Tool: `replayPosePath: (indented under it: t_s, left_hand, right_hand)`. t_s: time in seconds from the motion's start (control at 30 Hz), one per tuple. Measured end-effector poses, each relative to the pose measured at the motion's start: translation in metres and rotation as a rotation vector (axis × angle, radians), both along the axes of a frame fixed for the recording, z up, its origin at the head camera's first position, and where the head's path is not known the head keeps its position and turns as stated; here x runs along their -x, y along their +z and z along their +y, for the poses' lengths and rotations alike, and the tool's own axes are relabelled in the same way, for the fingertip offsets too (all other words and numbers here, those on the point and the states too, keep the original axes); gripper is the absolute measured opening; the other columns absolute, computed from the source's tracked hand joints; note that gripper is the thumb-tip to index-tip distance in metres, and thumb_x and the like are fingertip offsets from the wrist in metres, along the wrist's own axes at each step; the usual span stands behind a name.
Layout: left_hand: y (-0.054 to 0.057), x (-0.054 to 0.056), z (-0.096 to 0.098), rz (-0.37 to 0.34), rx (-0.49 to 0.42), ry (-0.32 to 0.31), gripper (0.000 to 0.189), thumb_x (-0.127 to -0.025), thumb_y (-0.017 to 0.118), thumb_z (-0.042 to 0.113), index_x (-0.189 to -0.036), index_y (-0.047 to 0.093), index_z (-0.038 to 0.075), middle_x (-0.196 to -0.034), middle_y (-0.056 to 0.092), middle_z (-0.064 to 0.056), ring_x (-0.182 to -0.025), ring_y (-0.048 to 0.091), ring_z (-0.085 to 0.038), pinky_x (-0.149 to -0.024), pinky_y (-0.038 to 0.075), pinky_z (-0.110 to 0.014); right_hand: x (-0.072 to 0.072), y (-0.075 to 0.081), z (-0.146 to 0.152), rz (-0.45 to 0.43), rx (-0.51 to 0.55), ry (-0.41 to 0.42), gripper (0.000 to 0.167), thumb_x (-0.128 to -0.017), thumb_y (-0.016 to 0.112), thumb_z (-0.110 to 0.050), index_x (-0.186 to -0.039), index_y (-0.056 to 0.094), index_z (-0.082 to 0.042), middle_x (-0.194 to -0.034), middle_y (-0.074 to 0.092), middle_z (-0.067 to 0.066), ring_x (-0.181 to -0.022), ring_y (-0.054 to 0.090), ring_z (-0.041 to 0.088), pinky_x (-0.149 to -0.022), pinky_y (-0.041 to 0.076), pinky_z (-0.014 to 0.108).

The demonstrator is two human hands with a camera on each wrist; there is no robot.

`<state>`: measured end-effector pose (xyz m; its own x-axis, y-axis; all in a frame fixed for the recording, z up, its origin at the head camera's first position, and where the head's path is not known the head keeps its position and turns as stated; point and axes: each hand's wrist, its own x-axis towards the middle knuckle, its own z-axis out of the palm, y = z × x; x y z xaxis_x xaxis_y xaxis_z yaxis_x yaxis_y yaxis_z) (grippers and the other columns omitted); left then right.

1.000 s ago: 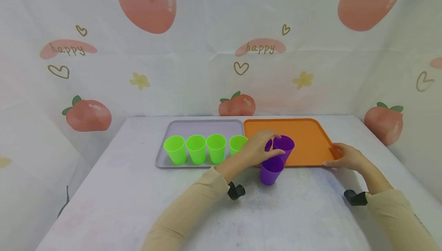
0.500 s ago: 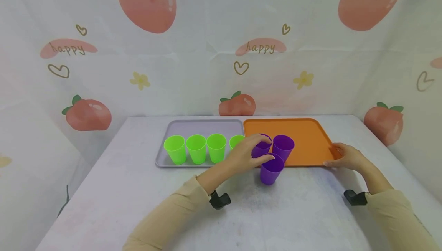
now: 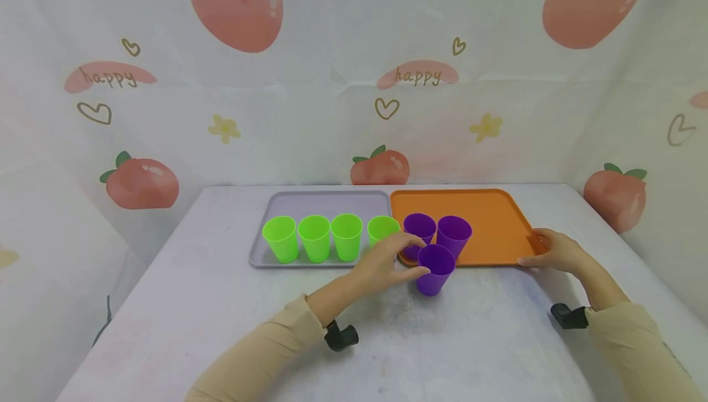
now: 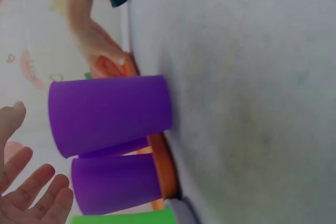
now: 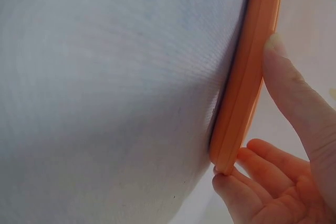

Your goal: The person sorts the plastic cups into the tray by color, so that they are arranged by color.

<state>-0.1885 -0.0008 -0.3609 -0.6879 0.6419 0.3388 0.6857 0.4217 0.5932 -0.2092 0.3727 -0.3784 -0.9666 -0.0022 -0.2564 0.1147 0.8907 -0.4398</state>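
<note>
Spread fingers and a raised thumb mark my left hand [image 3: 384, 264], just left of a purple cup [image 3: 434, 278] that stands upright on the table. In the left wrist view a gap separates the fingers from that cup [image 4: 110, 114]. Behind it, two more upright purple cups, a left one [image 3: 418, 230] and a right one [image 3: 455, 235], stand at the near left of the orange tray [image 3: 492, 224]. My right hand [image 3: 558, 251] holds this tray's near right corner. Up close, the thumb lies along the rim [image 5: 244, 77] and the fingers curl at the corner.
A grey tray [image 3: 321, 202] adjoins the orange one on the left. Several bright green cups [image 3: 315, 239] stand in a row along its near side, the rightmost partly behind my left hand. A printed cloth [image 3: 310, 113] hangs behind the table [image 3: 182, 303].
My left hand has drawn back leftward and nearer, from over the purple cups to beside the front one, uncovering the left cup behind. The right hand and both trays have stayed put.
</note>
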Motion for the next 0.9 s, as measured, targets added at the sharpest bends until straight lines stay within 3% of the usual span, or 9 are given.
replayPosePath:
  t_s: [0.23, 0.43, 0.9]
  left_hand:
    - [-0.01, -0.005, 0.004, -0.082, -0.037, 0.011, 0.049, -0.081, 0.073, 0.025, -0.122, 0.054, 0.005, -0.118, 0.061, -0.008, -0.108, 0.059, -0.024, -0.092, 0.052, -0.032]
    - [-0.014, -0.009, 0.009, -0.136, -0.027, 0.07, 0.056, -0.08, 0.074, 0.03, -0.126, 0.051, 0.009, -0.123, 0.058, -0.005, -0.113, 0.056, -0.021, -0.096, 0.05, -0.03]
    - [-0.017, -0.013, 0.019, -0.152, -0.064, 0.131, 0.056, -0.077, 0.076, 0.031, -0.123, 0.052, 0.01, -0.12, 0.058, -0.004, -0.108, 0.055, -0.015, -0.092, 0.051, -0.027]
  right_hand:
    - [-0.001, 0.0, 0.0, 0.002, 0.003, 0.002, 0.113, -0.069, 0.074, -0.056, -0.135, 0.023, 0.019, -0.132, 0.03, 0.043, -0.116, 0.032, 0.054, -0.1, 0.029, 0.069]
    - [-0.001, 0.001, -0.001, 0.02, 0.0, 0.01, 0.109, -0.07, 0.074, -0.053, -0.135, 0.024, 0.019, -0.131, 0.031, 0.043, -0.115, 0.033, 0.054, -0.1, 0.029, 0.069]
    - [0.0, 0.0, 0.0, 0.026, -0.021, 0.023, 0.1, -0.075, 0.074, -0.046, -0.134, 0.025, 0.019, -0.129, 0.033, 0.043, -0.113, 0.035, 0.054, -0.098, 0.031, 0.069]
